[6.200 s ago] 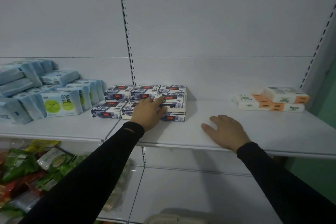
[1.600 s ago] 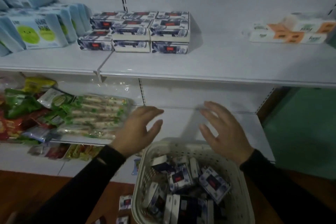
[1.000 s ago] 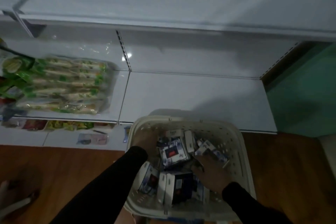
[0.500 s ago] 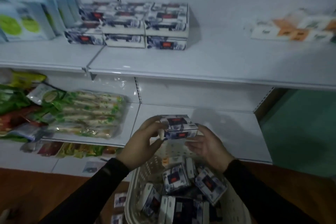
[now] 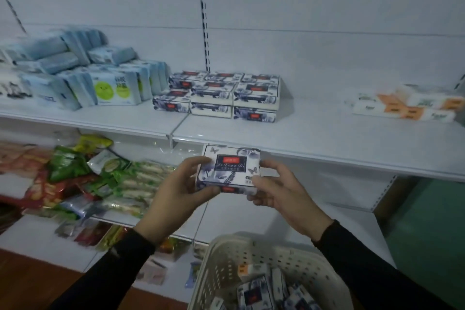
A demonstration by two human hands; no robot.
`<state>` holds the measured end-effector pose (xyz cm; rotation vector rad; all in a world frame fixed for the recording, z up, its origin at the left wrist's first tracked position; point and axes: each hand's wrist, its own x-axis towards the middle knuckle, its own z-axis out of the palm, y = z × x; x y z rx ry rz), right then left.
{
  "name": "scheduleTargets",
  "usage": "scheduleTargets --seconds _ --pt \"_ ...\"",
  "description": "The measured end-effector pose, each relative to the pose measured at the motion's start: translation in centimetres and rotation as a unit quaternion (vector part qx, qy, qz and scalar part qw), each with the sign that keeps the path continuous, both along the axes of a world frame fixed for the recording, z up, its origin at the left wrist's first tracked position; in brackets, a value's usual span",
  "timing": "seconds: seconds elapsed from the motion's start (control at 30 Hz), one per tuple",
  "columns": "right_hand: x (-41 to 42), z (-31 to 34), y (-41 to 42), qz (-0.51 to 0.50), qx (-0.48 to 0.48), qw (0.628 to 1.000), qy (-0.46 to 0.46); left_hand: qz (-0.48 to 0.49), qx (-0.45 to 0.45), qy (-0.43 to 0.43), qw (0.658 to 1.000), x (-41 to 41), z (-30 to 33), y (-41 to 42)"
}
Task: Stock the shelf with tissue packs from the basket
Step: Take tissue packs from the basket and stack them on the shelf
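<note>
The shelf (image 5: 327,143) runs the full width, its front edge just above and behind the held pack. Toward its left end lie pale blue soft packs (image 5: 75,75); near the middle, against the back, a two-layer stack of tissue packs (image 5: 221,94) in blue-and-white print; near the right end, a few orange-and-white packs (image 5: 407,106). A wide bare stretch of shelf lies between the stack and the orange ones. The lower shelf (image 5: 226,216) carries green and red snack bags (image 5: 83,178) on its left half.

The basket (image 5: 226,259), pale and perforated, sits at the bottom edge with more tissue packs (image 5: 254,294) lying jumbled inside.

The tissue pack (image 5: 230,170) in hand is held flat, printed face up, above the basket and just below the shelf's front edge. The left hand (image 5: 173,191) grips its left end, thumb on top and fingers (image 5: 208,191) curled beneath; the right hand (image 5: 279,189) pinches its right end the same way.

Judging by its flat faces and square corners, the pack is probably light and fairly firm, its wrapper likely a little slick. Holding it by the short ends looks sound; a hard squeeze might dent it. Set flat, it should sit squarely beside or on the stack.
</note>
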<state>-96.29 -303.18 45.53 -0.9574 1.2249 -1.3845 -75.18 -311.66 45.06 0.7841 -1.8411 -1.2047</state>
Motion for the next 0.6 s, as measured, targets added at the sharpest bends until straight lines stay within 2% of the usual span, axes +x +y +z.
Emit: scheduleTargets --seconds 0.1,0.17,0.23,0.27,0.33,0.4,0.5,0.6 --pt "0.1 3.2 -1.0 0.010 -0.035 0.999 0.032 0.007 -0.017 0.027 0.999 0.1 3.0 -0.8" --pt "-0.5 5.0 -2.0 -0.003 -0.056 0.993 0.101 0.017 -0.011 0.045 0.999 0.6 5.1 -1.8" --pt "-2.0 6.1 -3.3 -0.069 -0.086 0.974 0.199 0.043 0.002 0.067 0.997 1.7 6.7 -3.5" --pt "-3.1 6.3 -3.9 -0.120 -0.104 0.950 0.268 0.063 0.005 0.074 0.995 2.4 7.3 -4.6" --pt "-5.7 6.2 -5.4 -0.214 -0.119 0.866 0.436 0.104 -0.001 0.084 0.991 3.8 8.3 -6.8" --pt "-8.3 5.7 -6.6 -0.234 -0.080 0.792 0.557 0.142 -0.011 0.088 0.986 4.8 9.1 -8.9" --pt "-10.1 4.8 -8.0 -0.179 0.050 0.747 0.639 0.184 -0.019 0.071 0.980 5.9 9.7 -12.5" --pt "-9.7 4.4 -8.6 -0.129 0.158 0.726 0.657 0.192 0.019 0.048 0.980 6.8 9.5 -16.4"
